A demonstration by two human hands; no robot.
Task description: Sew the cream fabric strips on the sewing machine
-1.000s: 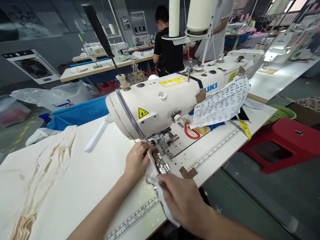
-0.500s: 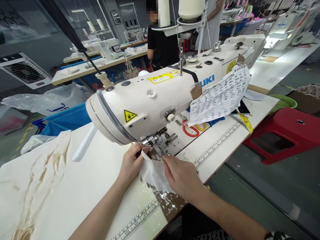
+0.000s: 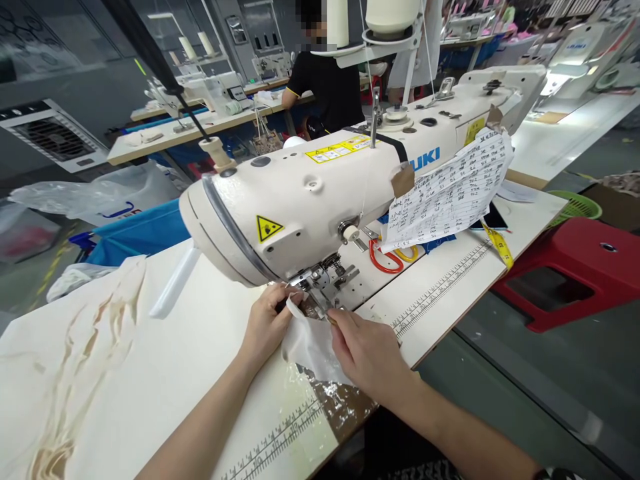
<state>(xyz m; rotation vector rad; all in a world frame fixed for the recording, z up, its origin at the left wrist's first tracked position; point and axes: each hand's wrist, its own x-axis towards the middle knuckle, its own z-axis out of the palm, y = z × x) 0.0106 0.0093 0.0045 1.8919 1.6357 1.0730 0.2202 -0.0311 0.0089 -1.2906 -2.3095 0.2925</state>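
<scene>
A white sewing machine [image 3: 295, 193] stands across the table, its needle and presser parts [image 3: 320, 283] low at the middle. My left hand [image 3: 270, 320] is closed on the edge of a thin white cloth [image 3: 313, 347], just left of the presser parts. To their right, my right hand [image 3: 367, 347] is pinched with its fingertips near a metal part and the cloth's right side; what it grips is too small to make out. Between the hands, the cloth hangs in folds toward the table's front edge.
Behind the presser parts lie red-handled scissors [image 3: 386, 259]. A handwritten sheet [image 3: 450, 193] hangs on the machine, beside a yellow tape measure [image 3: 499, 245]. Cream cloth [image 3: 90, 347] lies at left. A red stool [image 3: 580, 267] stands at right. A person in black [image 3: 327, 90] sits beyond.
The view has shifted slightly, so the machine and table appear a little further right. The seated person's arm and body have moved left. Both my hands keep nearly the same place at the cloth.
</scene>
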